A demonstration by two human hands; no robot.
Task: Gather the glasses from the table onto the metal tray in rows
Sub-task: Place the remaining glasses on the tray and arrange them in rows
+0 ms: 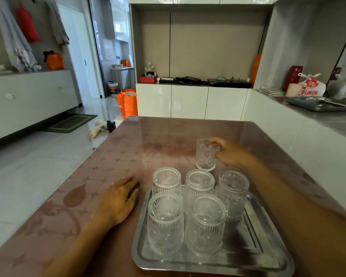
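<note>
Your right hand (pixel 227 151) pinches the rim of a clear ribbed glass tumbler (pixel 206 153) standing on the worktop (pixel 128 152), seemingly just beyond the rectangular metal tray (pixel 248 256) with five upturned glasses. Your left hand (pixel 118 200) lies spread flat beside the tray, likely steadying you.

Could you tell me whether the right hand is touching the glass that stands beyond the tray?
Touching. In the head view the right hand has its fingers curled over the rim of the lone glass beyond the metal tray.
</note>
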